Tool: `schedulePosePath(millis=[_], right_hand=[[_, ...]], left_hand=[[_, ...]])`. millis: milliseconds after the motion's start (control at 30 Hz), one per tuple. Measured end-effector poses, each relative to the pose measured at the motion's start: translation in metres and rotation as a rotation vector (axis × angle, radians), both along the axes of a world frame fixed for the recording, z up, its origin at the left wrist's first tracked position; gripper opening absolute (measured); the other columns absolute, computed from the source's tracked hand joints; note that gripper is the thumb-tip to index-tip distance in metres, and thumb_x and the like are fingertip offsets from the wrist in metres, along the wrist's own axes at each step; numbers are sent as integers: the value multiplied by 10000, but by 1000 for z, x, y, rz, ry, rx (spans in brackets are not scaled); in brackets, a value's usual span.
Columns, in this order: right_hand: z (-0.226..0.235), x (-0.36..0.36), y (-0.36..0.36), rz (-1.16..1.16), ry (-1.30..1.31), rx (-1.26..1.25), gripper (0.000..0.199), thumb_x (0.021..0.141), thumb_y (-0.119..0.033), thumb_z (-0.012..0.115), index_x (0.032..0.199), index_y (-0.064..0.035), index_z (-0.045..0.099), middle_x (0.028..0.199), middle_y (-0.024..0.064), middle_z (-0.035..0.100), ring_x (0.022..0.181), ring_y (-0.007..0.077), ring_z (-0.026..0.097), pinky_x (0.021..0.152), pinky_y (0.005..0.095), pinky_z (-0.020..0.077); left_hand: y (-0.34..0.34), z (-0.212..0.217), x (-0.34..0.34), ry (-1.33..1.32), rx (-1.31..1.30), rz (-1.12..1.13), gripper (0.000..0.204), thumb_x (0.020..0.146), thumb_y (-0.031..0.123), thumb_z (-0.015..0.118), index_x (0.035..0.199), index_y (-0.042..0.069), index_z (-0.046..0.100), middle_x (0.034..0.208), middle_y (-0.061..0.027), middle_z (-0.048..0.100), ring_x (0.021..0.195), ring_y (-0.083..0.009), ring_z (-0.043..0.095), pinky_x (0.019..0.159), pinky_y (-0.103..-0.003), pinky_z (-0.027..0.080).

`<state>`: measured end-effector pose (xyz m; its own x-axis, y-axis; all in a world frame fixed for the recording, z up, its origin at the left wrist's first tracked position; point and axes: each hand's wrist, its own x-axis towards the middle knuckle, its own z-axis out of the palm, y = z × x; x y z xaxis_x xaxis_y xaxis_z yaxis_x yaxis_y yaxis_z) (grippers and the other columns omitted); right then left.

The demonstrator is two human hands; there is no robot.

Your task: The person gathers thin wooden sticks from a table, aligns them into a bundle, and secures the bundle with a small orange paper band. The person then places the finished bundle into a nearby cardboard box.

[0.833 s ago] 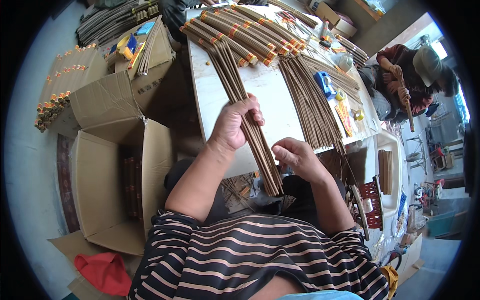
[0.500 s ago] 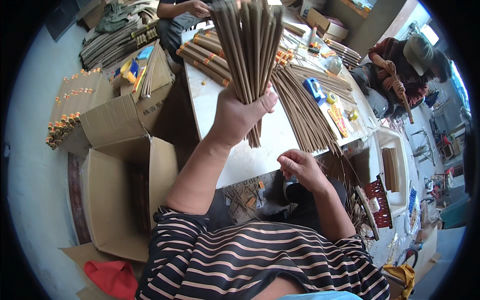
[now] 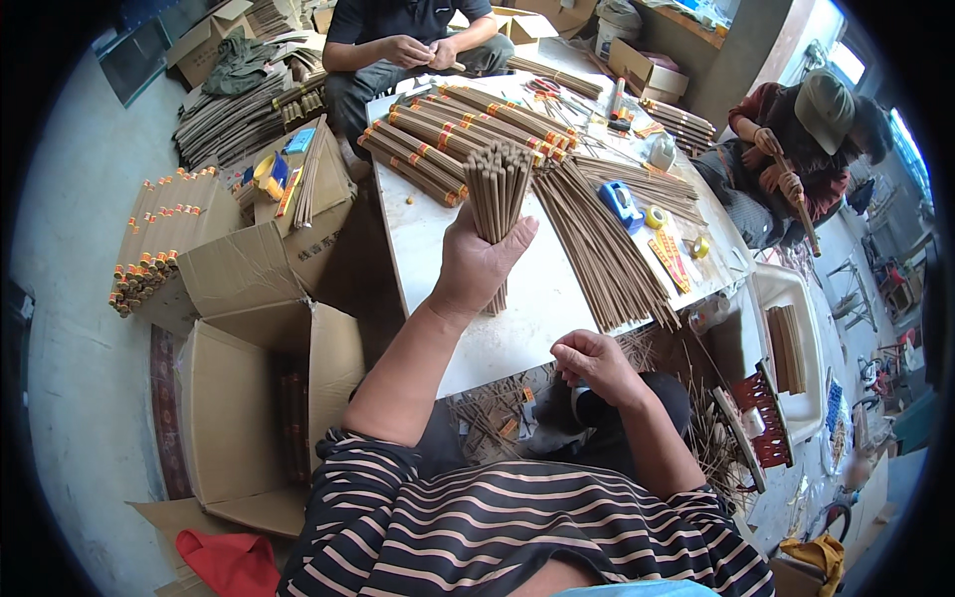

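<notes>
My left hand (image 3: 477, 264) closes its grip around a thick bundle of thin brown incense sticks (image 3: 495, 194), holding it upright above the white table (image 3: 542, 298); the stick ends stand level at the top like a flat brush, and the lower ends poke out below my palm. My right hand (image 3: 594, 366) is curled loosely at the table's near edge, and I cannot tell whether it holds anything. Just right of the bundle, loose brown sticks (image 3: 607, 249) lie fanned on the table. Beyond it lie tied bundles with orange bands (image 3: 448, 139). An open cardboard box (image 3: 249, 398) stands on the floor to my left.
</notes>
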<state>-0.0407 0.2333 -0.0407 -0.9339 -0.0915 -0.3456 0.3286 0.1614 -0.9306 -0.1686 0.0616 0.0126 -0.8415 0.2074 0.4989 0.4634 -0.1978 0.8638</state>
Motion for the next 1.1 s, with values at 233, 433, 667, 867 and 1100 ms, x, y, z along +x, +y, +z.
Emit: schedulePosePath(millis=[233,433,667,867,1100], right_hand=[[12,-16,-1,-105,274,31,275,880,-222,606,1003,22,576,824,32,586,728,86,538,645,219,452],[23,-40,-26,224,115,-343,589,824,-433,627,1155,32,480,1026,123,585,938,182,559,823,292,451],[10,-28,-64,240,-385,-535,175,807,-32,603,938,14,496,649,64,566,516,143,578,492,255,508],[-2,-34,-73,182,-87,240,207,811,-120,623,896,-8,472,624,37,521,496,114,529,470,247,457],[-1,-29,-76,158,-270,-339,214,802,-135,626,893,-6,482,623,41,509,492,115,518,477,243,455]], left_hand=[[-7,10,2,-164,212,6,122,841,71,621,885,30,515,711,-27,551,603,-101,541,575,-254,477],[-30,2,6,-528,695,-498,95,857,117,601,830,83,517,644,-15,489,564,-119,483,520,-250,408],[-34,-52,-6,-802,750,-293,106,819,98,625,827,81,521,632,-28,510,546,-137,521,506,-276,449],[-21,-67,-2,-841,588,-42,190,797,77,641,934,73,509,684,-43,550,592,-165,567,546,-305,495],[-31,-75,-11,-896,737,-316,129,803,45,609,864,64,496,628,-41,501,518,-152,519,490,-293,457]])
